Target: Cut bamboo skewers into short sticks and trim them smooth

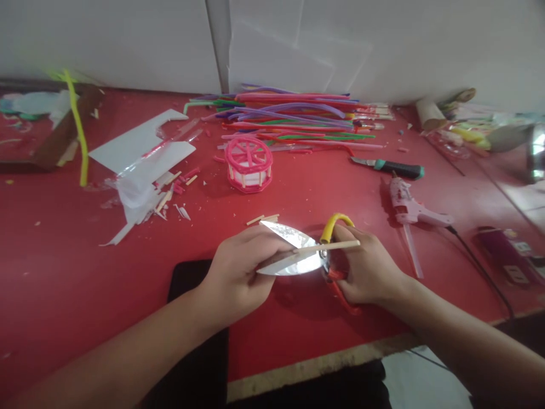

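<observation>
My right hand (368, 270) grips the yellow and red handles of a pair of shears (298, 250), whose shiny blades stand apart and point left. My left hand (240, 272) pinches a thin pale wooden stick (330, 246) that lies between the blades and reaches over my right hand. Both hands hover just above the red table (63, 267) near its front edge. Two short cut stick pieces (263, 218) lie just beyond the blades.
A pink wheel-shaped model (248, 163) stands mid-table, with a pile of coloured straws (289, 116) behind it. A utility knife (389, 166) and a pink glue gun (411, 207) lie to the right. White card and plastic scraps (142, 165) lie left. A black slab (189, 278) lies under my left wrist.
</observation>
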Demonstrator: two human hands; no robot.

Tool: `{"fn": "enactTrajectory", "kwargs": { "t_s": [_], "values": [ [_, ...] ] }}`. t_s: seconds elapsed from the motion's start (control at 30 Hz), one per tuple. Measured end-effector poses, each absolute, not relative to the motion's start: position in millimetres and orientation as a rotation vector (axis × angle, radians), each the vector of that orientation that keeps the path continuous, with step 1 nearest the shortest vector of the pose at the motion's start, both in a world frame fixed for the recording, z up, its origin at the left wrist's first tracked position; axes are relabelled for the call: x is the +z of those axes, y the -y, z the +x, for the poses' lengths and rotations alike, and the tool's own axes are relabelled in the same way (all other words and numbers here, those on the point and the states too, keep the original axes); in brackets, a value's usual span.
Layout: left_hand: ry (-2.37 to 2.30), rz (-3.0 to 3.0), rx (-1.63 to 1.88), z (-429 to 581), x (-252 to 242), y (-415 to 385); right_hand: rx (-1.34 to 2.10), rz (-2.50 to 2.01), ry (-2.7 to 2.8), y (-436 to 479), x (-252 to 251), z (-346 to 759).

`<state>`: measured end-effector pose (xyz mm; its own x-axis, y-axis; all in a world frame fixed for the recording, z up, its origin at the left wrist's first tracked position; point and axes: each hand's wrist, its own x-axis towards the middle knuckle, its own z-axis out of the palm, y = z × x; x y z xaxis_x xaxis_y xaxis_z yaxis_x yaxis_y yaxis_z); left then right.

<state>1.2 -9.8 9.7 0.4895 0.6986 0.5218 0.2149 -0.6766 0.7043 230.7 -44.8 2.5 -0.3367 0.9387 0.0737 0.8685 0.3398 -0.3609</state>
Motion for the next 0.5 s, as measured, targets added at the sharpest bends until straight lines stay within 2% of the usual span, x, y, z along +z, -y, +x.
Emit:
{"fn": "enactTrajectory", "kwargs": {
  "t_s": [0.2,0.5],
  "values": [
    [-0.721,2.173,1.130,-0.1,7.5,8.7,0.378,-1.635,2.327,44.6,0.7,230.7],
    [-0.695,2.167,1.099,0.0,4.7,12.3,0.179,-1.464,2.338,42.5,1.7,229.9]
  ]
}}
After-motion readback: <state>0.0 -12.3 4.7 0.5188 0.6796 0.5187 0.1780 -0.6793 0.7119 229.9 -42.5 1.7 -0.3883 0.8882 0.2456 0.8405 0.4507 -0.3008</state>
